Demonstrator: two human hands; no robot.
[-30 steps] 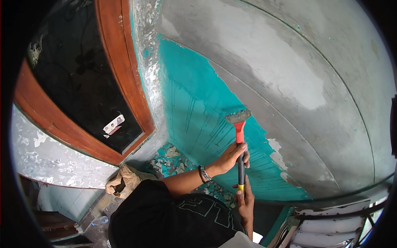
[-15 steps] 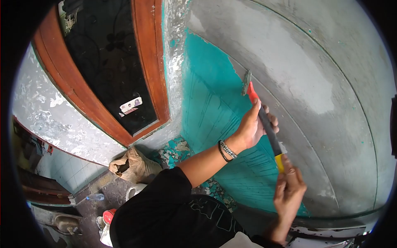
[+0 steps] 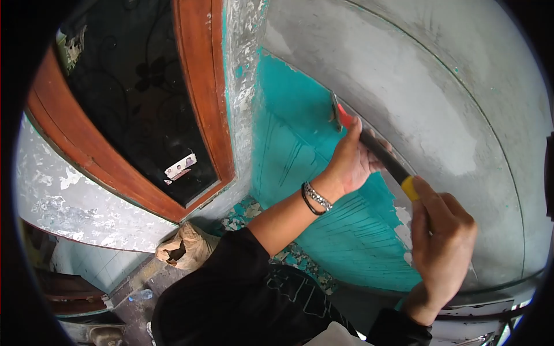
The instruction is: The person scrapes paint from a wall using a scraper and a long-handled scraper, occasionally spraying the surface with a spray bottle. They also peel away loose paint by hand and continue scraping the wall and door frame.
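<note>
A long-handled scraper (image 3: 384, 154) with a red neck, black shaft and yellow end lies across both hands. Its metal blade is against the teal paint (image 3: 294, 138), near the edge of the bare grey wall (image 3: 427, 109). My left hand (image 3: 353, 158), with a chain bracelet and a black band at the wrist, is closed around the shaft just behind the red neck. My right hand (image 3: 444, 239) grips the yellow end, lower right.
A wooden-framed dark window (image 3: 205, 92) with a sticker stands at left. Below it sit a torn brown sack (image 3: 187, 245) and teal paint chips (image 3: 245, 210). A plastic bottle (image 3: 140, 295) lies on the floor.
The blade has moved left and slightly up onto the teal paint. My right hand has swung right with the yellow end, tilting the shaft flatter. The view has shifted a little.
</note>
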